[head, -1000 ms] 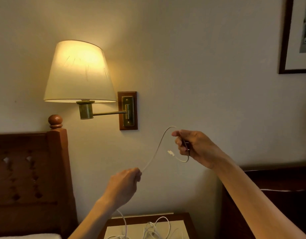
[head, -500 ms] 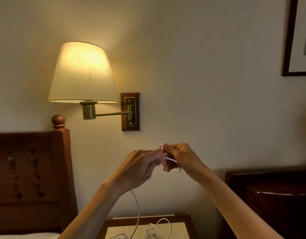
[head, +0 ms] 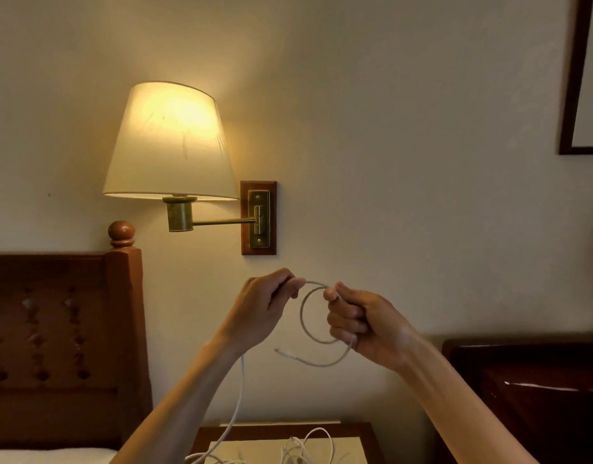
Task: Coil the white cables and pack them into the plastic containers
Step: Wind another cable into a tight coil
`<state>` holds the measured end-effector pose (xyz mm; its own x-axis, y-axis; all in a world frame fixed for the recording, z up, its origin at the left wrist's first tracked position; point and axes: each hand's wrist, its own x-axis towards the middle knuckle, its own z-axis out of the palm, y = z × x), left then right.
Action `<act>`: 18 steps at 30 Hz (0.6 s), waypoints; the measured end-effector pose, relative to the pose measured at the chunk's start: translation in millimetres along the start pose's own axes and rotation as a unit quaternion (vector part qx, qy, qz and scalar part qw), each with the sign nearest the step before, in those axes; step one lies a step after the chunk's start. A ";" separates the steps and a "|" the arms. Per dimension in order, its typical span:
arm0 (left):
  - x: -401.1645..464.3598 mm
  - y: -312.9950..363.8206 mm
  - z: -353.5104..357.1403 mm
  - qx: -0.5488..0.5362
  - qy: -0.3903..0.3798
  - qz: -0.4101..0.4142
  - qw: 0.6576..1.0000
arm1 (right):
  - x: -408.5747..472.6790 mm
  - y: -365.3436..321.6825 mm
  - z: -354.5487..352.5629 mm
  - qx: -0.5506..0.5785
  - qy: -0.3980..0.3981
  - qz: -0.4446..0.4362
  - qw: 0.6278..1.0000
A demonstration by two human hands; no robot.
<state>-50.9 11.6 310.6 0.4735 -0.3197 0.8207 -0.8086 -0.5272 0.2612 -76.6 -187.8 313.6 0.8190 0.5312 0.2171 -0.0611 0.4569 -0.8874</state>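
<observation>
Your left hand (head: 265, 309) pinched the white cable (head: 305, 316). Your right hand (head: 362, 326) gripped its loop; loose cables (head: 301, 447) lay on the nightstand's (head: 362, 433) near edge

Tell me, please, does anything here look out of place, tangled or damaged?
Nothing looks damaged. The left hand and right hand hold a neat loop of the white cable. Only the loose cables on the nightstand lie in an untidy heap, not yet coiled.

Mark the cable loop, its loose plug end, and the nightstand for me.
cable loop (head: 302, 313): head view, left arc of the loop between the hands.
plug end (head: 282, 352): head view, connector tip hanging free.
nightstand (head: 367, 440): head view, right wooden rim.
</observation>
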 end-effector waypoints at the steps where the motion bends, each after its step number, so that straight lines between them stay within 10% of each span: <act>1: -4.9 -7.2 1.9 -0.035 -0.010 -0.024 0.999 | -0.7 -3.6 -2.0 0.034 0.001 -0.001 0.999; 11: -61.1 -83.5 4.4 -0.084 -0.082 -0.175 0.977 | -11.7 -45.3 -33.5 0.105 0.074 -0.067 0.989; 18: -24.0 -28.2 -6.0 0.116 -0.223 -0.055 0.966 | 3.5 -33.7 -14.1 -0.173 0.144 -0.126 0.966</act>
<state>-41.5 38.9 286.6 0.6979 -0.5308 0.4808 -0.6684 -0.7238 0.1713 -63.6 -211.4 338.5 0.9111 0.1908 0.3655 0.3138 0.2540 -0.9149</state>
